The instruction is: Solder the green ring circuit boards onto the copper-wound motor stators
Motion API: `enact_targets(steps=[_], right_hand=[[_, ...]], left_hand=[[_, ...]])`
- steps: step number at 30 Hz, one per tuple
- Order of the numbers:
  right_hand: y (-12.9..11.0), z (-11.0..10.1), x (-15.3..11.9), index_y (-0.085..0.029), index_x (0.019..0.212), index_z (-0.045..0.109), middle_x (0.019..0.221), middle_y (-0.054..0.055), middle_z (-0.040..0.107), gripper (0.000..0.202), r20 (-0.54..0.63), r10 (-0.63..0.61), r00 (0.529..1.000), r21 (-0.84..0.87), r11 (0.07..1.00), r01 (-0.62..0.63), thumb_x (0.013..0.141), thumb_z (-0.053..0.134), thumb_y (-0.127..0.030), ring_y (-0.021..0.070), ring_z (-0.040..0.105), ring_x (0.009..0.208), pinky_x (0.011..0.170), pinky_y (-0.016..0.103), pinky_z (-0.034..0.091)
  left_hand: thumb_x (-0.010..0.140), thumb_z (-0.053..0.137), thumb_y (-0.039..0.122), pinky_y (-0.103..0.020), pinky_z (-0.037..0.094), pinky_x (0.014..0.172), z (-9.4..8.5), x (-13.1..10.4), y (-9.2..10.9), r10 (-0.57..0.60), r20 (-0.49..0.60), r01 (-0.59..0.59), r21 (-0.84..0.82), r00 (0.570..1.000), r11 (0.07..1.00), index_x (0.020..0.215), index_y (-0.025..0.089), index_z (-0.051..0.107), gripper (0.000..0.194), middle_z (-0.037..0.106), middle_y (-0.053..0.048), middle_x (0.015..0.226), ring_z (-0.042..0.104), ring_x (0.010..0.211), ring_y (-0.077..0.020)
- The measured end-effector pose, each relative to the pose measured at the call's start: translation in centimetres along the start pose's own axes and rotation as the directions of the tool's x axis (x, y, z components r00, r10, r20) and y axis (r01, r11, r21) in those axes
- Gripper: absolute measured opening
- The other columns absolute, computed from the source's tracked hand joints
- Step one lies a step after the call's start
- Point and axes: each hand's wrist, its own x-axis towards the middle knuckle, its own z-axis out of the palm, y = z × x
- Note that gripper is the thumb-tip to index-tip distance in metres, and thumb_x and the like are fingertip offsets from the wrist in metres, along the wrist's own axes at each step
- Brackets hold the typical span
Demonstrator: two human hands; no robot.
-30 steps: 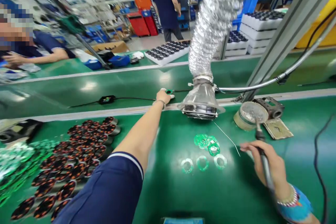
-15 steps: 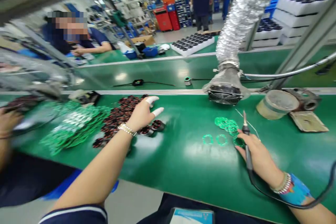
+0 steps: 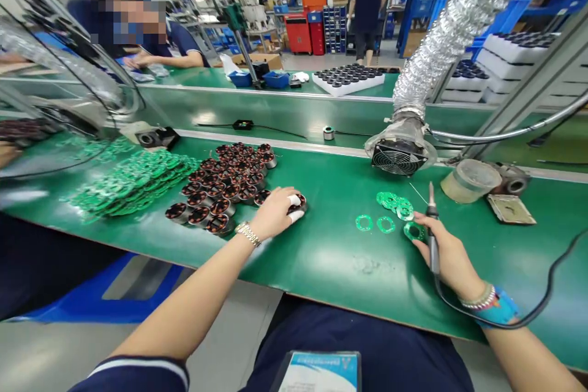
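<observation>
My left hand, with white finger cots on two fingers, closes round a copper-wound motor stator at the right of a cluster of stators. The stator's lower part is hidden by the fingers. In my right hand is a soldering iron, tip upward, its cable trailing over the wrist. The thumb and a finger of that hand also pinch a green ring-shaped circuit board. Just left of it lie two loose ring boards and a small overlapping pile of them.
Stacked green board panels lie left of the stators. A fume-extractor fan hangs over the bench's back edge. On the right stand a round tub and a square tin. A solder spool sits behind. Other people are across the bench and at far left.
My left hand has moved right and down from above the cluster, and its fingers have closed on a stator. My right hand still holds the iron and ring board. The view has shifted.
</observation>
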Motion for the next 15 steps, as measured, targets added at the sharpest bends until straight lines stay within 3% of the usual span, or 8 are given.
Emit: enact_targets(steps=[4,7,11,13,15], right_hand=[[-0.5,0.3,-0.6,-0.020,0.114,0.045,0.123,0.013,0.056,0.035,0.038,0.019,0.999,0.022,1.000,-0.019,0.080,0.053,-0.017,0.0245,0.057,0.110,0.093,0.043,0.047],[-0.7,-0.1,-0.8,-0.021,0.113,0.044,0.126,0.012,0.055,0.036,-0.017,0.057,0.998,0.044,0.997,-0.056,0.079,0.054,-0.016,0.0242,0.056,0.112,0.094,0.043,0.047],[-2.4,-0.2,-1.5,-0.021,0.114,0.043,0.127,0.013,0.054,0.036,-0.029,0.028,0.999,0.092,0.995,-0.026,0.080,0.054,-0.016,0.0227,0.054,0.115,0.097,0.042,0.045],[-3.9,0.5,-1.9,-0.021,0.114,0.043,0.127,0.013,0.054,0.034,0.070,-0.065,0.995,0.150,0.987,0.054,0.082,0.051,-0.014,0.0209,0.053,0.116,0.097,0.039,0.045],[-5.5,1.5,-2.3,-0.020,0.113,0.045,0.128,0.014,0.053,0.031,0.182,-0.178,0.967,0.211,0.968,0.138,0.083,0.047,-0.010,0.0195,0.052,0.118,0.097,0.036,0.045]], left_hand=[[0.077,0.059,0.026,-0.051,0.029,0.104,0.4,-2.3,5.5,0.113,0.065,-0.099,-0.198,0.991,0.975,0.091,0.021,0.058,0.015,0.064,-0.004,0.105,0.059,0.096,-0.0216],[0.072,0.066,0.033,-0.047,0.041,0.096,1.2,-4.3,8.2,0.053,0.057,-0.031,-0.327,0.997,0.944,0.112,0.019,0.051,0.045,0.063,-0.009,0.104,0.059,0.097,-0.0248],[0.067,0.070,0.042,-0.046,0.040,0.099,2.5,-6.3,7.9,0.008,0.057,0.019,-0.455,0.998,0.890,0.139,0.018,0.018,0.092,0.046,-0.017,0.132,0.046,0.120,-0.0288],[0.063,0.071,0.049,-0.050,0.032,0.105,2.8,-6.8,7.2,-0.011,0.084,0.046,-0.427,0.996,0.903,0.140,0.017,0.017,0.099,0.036,-0.019,0.140,0.034,0.129,-0.0319],[0.061,0.071,0.053,-0.054,0.025,0.107,2.9,-6.7,6.8,0.003,0.122,0.045,-0.392,0.993,0.919,0.136,0.018,0.028,0.093,0.034,-0.017,0.142,0.026,0.133,-0.0344]])
